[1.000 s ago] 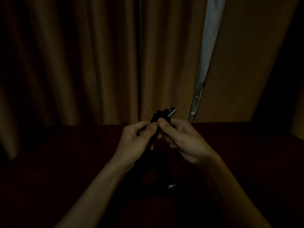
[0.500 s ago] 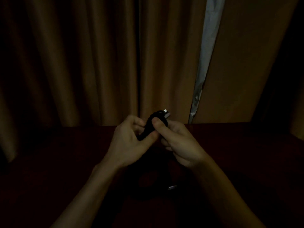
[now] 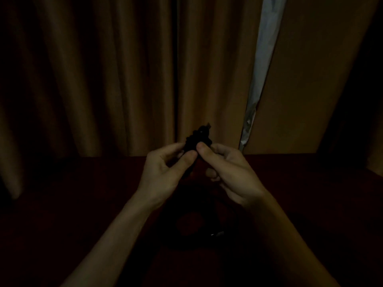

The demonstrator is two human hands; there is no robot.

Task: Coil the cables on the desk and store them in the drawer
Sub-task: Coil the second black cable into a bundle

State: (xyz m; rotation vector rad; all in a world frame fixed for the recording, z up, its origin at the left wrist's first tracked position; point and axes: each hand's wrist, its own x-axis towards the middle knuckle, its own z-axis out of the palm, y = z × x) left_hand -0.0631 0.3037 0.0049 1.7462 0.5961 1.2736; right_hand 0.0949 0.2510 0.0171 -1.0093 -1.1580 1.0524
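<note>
Coiling step, judged well along. Pinching a small black cable bundle (image 3: pixel 200 139) from both sides, left hand (image 3: pixel 163 175) and right hand (image 3: pixel 234 175) thumb to fingers, raised above the middle of the dark desk (image 3: pixel 72 204). Below, possibly slack, too dim to tell. Next, likely: tucking the loose end, then finding the drawer, not in view.

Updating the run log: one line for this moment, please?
step: coiling | left hand: pinches cable | right hand: pinches cable | stored: not yet
</note>
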